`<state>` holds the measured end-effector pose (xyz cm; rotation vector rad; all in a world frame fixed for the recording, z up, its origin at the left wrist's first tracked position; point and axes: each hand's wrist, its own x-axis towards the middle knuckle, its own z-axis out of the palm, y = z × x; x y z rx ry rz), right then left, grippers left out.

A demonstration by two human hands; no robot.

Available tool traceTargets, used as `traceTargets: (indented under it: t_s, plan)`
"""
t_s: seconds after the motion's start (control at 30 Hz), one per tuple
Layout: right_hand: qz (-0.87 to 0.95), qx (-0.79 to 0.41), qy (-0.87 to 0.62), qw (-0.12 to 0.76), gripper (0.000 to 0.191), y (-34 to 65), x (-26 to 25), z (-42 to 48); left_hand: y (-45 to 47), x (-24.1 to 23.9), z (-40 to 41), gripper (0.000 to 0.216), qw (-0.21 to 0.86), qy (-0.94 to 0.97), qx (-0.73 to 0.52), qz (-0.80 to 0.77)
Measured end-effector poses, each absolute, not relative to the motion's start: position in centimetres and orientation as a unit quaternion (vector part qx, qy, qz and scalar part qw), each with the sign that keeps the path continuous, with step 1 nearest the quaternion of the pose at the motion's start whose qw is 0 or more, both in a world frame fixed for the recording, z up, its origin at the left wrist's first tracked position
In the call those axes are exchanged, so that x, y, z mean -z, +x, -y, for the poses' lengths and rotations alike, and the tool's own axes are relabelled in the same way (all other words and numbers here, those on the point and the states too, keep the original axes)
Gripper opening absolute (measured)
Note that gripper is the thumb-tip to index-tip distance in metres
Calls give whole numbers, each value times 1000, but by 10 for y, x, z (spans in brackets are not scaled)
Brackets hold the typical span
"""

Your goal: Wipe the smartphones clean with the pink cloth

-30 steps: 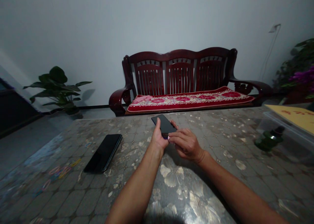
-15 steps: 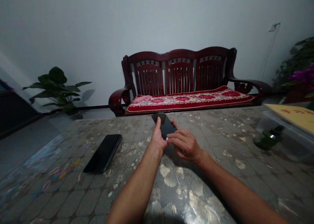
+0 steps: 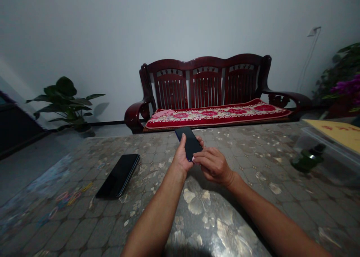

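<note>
My left hand (image 3: 181,157) grips a dark phone (image 3: 189,140) from below, thumb along its left edge, holding it tilted up above the table (image 3: 253,152). My right hand (image 3: 213,165) has its fingers curled at the phone's near right corner, fingertips pinching at the bottom edge. What they pinch there is too small to name. A second black phone (image 3: 119,174) lies flat on the table to the left, apart from both hands.
Coloured rubber bands (image 3: 69,196) lie scattered at the left of the table. A green bottle (image 3: 308,160) and a clear box with a yellow lid (image 3: 334,137) sit at the right. A wooden bench (image 3: 208,92) with a red cushion stands behind, plants at both sides.
The held phone has tipped up a little more. Both hands stayed in almost the same place, the right fingers shifting slightly along the phone's near edge.
</note>
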<state>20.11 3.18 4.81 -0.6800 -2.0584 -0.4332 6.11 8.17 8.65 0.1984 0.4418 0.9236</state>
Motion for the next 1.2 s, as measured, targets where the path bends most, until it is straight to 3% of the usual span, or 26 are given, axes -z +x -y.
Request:
traceTargets:
  t_s: [0.67, 0.87, 1.07, 1.2]
  plan:
    - [818, 175, -290, 465, 31, 203, -45, -34, 61, -74, -89, 58, 869, 85, -438, -214]
    - [822, 157, -300, 458, 31, 209, -46, -35, 63, -69, -89, 44, 856, 148, -440, -229]
    - [757, 107, -361, 535, 38, 218, -65, -35, 65, -67, -88, 20, 805, 249, -442, -307]
    - [730, 95, -370, 566, 36, 213, -73, -33, 70, -58, -84, 23, 787, 298, -418, -343]
